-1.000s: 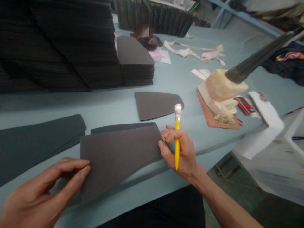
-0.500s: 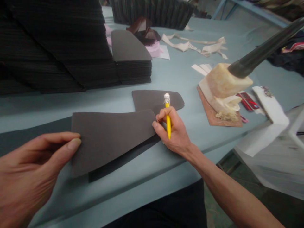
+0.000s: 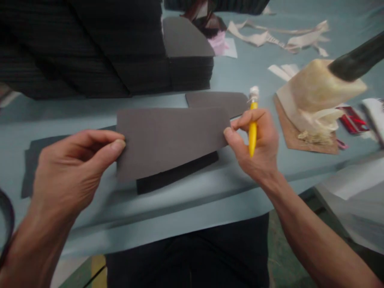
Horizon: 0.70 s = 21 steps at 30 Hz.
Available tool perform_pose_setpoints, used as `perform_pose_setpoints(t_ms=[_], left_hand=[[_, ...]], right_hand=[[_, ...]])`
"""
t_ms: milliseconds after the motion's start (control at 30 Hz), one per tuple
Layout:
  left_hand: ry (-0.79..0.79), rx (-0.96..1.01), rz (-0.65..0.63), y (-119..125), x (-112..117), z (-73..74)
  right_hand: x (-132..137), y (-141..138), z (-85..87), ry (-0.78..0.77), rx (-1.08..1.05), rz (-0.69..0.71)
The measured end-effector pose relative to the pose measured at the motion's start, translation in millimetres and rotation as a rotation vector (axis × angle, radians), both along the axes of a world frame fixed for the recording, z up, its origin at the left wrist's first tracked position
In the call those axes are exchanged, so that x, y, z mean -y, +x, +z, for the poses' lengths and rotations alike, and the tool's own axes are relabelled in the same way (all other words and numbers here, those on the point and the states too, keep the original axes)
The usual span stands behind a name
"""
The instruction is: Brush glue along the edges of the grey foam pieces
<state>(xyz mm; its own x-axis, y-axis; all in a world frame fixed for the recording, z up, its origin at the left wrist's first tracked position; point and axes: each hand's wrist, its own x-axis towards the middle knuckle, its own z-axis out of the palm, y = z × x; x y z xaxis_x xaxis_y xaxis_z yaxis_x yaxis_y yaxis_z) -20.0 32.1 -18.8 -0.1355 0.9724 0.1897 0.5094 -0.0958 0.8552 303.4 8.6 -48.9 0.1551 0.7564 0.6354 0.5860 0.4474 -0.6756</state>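
A flat dark grey panel (image 3: pixel 174 140), wider at its left end, is held up by both hands. My left hand (image 3: pixel 75 168) pinches its left edge between thumb and fingers. At the narrow right end, my right hand (image 3: pixel 258 144) grips the panel with thumb and fingertips. A yellow pen (image 3: pixel 253 128) with a white wrapped end is tucked between the fingers of that same hand. Below the panel lies a darker piece (image 3: pixel 177 176), partly covered. Behind it rests another grey panel (image 3: pixel 219 101), and a dark sheet (image 3: pixel 42 148) lies behind my left hand.
Tall stacks of dark panels (image 3: pixel 90 52) stand at the back left, with a lower stack (image 3: pixel 192 72) beside them. A block with a dark handle (image 3: pixel 318 88) sits on a brown board (image 3: pixel 288 132) at right. Pale strips (image 3: pixel 270 38) and a red object (image 3: pixel 354 120) lie on the table.
The panel has been raised off the table a little, held in both hands. The view has shifted, so table items appear farther right and higher. The pen stays in my right hand.
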Motion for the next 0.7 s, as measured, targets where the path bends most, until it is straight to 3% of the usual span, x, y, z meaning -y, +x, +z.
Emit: perform_pose_setpoints(t_ms=[133, 333, 500, 700], left_hand=[[-0.064, 0.07, -0.11, 3.6, 1.7, 4.6], [-0.13, 0.021, -0.215, -5.6, 12.5, -7.4], [-0.124, -0.083, -0.243, -6.7, 17.1, -20.6], [-0.042, -0.137, -0.368, -11.5, 14.6, -26.8]], right_hand=[[1.2, -1.4, -9.8, 0.011, 0.036, 0.014], [10.8, -6.5, -26.4, -0.075, 0.058, 0.035], [11.8, -4.2, -32.7, -0.063, 0.053, 0.062], [13.6, 5.4, -36.6, -0.171, 0.069, 0.036]])
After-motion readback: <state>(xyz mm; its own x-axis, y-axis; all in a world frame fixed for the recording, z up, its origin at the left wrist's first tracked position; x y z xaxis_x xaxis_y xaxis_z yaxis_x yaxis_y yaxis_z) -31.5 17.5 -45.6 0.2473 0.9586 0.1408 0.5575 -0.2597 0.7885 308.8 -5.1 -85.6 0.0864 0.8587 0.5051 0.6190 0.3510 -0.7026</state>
